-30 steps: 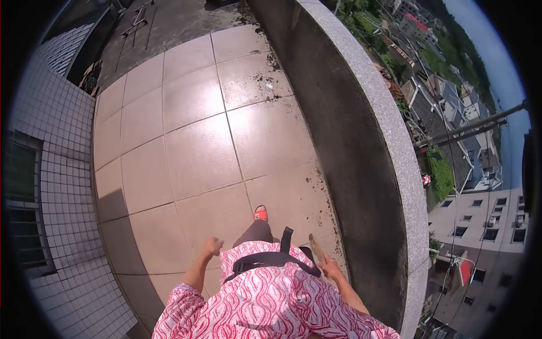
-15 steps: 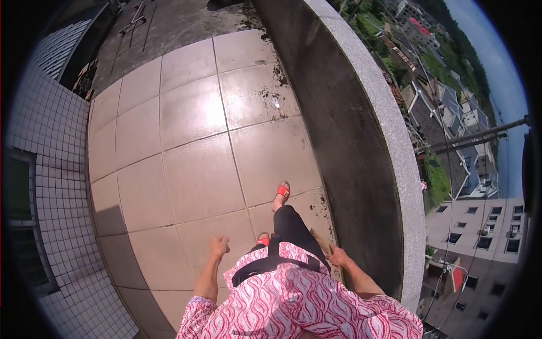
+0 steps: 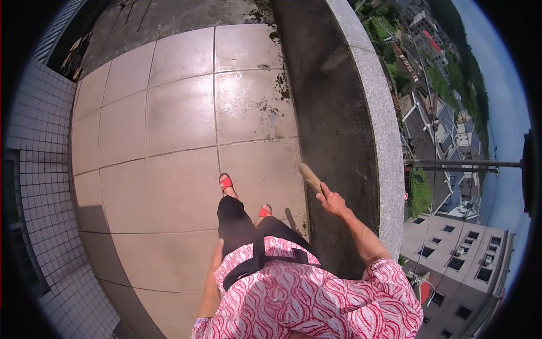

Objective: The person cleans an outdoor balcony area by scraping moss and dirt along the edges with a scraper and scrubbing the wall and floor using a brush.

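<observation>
My right hand is wrapped round one end of a pale brown, elongated object, rounded at its far end and held out over the foot of the dark wall. What the object is, I cannot make out. My left hand hangs low beside my left hip, next to the patterned shirt, and its fingers are hard to see. Below me are my feet in red sandals, the left one farther forward than the right one.
Large beige tiles cover the floor. A dark parapet with a speckled stone top runs along the right, buildings beyond it. On the left stands a white-tiled wall. Dirt patches lie along the parapet's foot.
My right hand has swung forward and up with the object. My left hand has dropped back to my hip. The left foot has stepped forward, and the floor has shifted in view.
</observation>
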The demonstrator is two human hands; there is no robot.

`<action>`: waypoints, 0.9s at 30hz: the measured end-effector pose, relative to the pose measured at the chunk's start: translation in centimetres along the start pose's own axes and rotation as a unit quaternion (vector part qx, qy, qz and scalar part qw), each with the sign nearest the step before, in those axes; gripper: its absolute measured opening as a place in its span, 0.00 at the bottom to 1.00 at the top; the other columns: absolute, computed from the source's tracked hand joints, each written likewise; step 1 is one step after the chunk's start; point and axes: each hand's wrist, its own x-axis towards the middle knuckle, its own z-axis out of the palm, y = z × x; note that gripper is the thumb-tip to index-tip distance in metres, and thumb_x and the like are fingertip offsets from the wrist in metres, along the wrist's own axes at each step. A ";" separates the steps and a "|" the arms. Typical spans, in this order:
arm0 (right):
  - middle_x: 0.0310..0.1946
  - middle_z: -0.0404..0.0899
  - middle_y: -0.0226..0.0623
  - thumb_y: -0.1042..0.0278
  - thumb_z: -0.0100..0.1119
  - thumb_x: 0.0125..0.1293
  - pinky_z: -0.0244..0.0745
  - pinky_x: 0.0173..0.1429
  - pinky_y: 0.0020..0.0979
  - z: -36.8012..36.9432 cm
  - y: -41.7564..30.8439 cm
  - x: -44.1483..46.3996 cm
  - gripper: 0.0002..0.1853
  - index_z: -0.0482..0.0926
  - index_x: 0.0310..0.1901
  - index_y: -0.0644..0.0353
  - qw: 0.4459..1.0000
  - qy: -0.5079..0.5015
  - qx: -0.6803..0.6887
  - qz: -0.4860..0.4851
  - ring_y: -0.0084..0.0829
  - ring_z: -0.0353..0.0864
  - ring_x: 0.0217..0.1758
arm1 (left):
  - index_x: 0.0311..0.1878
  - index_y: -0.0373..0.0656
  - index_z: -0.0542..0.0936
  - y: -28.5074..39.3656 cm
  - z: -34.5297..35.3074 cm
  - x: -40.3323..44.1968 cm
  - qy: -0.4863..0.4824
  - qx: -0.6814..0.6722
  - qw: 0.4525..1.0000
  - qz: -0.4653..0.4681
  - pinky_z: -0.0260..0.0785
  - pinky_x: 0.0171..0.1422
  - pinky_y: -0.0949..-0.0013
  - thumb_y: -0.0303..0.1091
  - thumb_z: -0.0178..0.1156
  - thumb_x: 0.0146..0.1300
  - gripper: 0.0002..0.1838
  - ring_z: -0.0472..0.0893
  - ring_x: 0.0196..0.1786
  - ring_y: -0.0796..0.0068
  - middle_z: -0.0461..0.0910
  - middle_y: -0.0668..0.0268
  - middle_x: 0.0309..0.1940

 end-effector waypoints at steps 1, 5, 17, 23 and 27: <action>0.46 0.82 0.61 0.48 0.45 0.75 0.71 0.58 0.57 -2.9 -1.5 2.2 0.31 0.55 0.74 0.52 0.999 0.019 -0.025 0.008 0.63 0.79 0.53 | 0.70 0.27 0.66 1.2 0.1 1.4 0.018 0.068 0.998 0.003 0.60 0.74 0.61 0.56 0.54 0.72 0.39 0.71 0.69 0.59 0.71 0.50 0.67; 0.42 0.84 0.59 0.50 0.45 0.75 0.76 0.51 0.57 -13.5 -5.3 10.6 0.28 0.55 0.72 0.49 0.990 0.086 -0.114 0.004 0.60 0.83 0.47 | 0.74 0.28 0.58 13.4 2.7 5.1 -0.011 0.173 0.984 0.029 0.56 0.76 0.60 0.56 0.61 0.68 0.46 0.66 0.74 0.53 0.66 0.41 0.70; 0.32 0.83 0.58 0.54 0.48 0.74 0.78 0.39 0.57 -38.9 -11.3 34.2 0.29 0.56 0.74 0.42 0.905 0.225 -0.359 0.047 0.59 0.85 0.35 | 0.77 0.38 0.54 28.3 3.3 22.2 0.006 0.543 0.840 0.017 0.67 0.66 0.45 0.62 0.59 0.64 0.49 0.71 0.64 0.34 0.66 0.36 0.63; 0.32 0.84 0.55 0.64 0.46 0.73 0.83 0.36 0.49 -38.4 -9.0 48.2 0.33 0.49 0.77 0.58 0.843 0.209 -0.492 0.053 0.52 0.87 0.32 | 0.79 0.42 0.50 28.8 5.1 24.2 0.039 0.501 0.864 0.011 0.67 0.65 0.44 0.59 0.62 0.63 0.50 0.70 0.64 0.34 0.65 0.36 0.64; 0.46 0.86 0.50 0.69 0.43 0.73 0.84 0.46 0.45 -23.9 -4.9 43.9 0.34 0.49 0.77 0.65 0.832 -0.177 -0.519 0.082 0.44 0.89 0.44 | 0.79 0.41 0.50 29.4 9.2 23.8 0.049 0.465 0.883 -0.054 0.67 0.65 0.45 0.59 0.60 0.65 0.49 0.69 0.64 0.36 0.64 0.35 0.63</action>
